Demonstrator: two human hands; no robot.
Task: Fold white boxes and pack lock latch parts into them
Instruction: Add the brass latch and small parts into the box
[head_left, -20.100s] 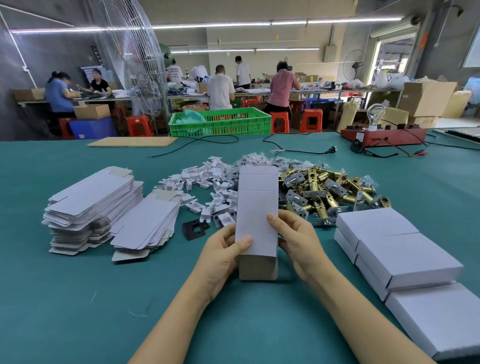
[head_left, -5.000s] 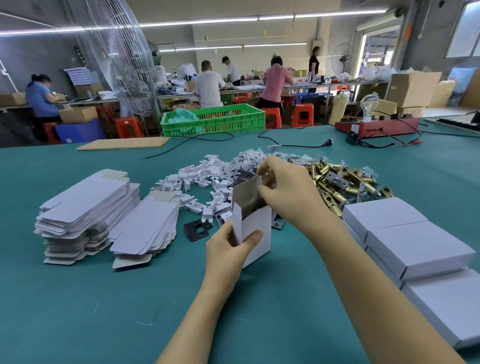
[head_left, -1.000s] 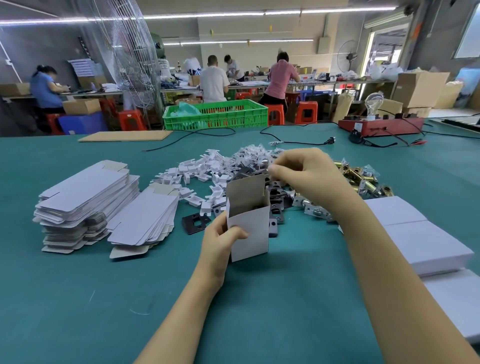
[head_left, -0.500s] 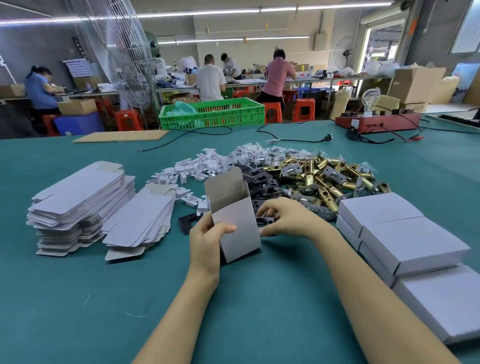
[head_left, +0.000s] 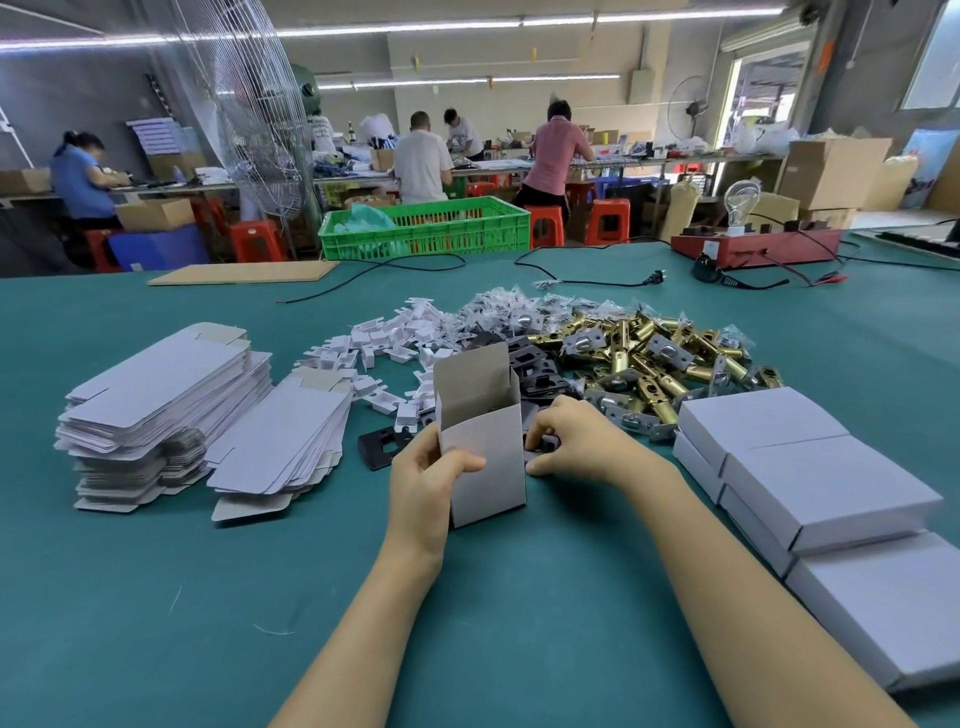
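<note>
White box, light, thin card, easily crushed: upright on the surface, left hand gripping its side wall; right hand, just beside, pinches a black plate.

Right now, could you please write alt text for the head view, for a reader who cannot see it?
A person's left hand holds an open white box upright on a green table while the right hand pinches a black plate beside it. Behind lie brass latches; flat box blanks sit left, closed boxes right.
</note>
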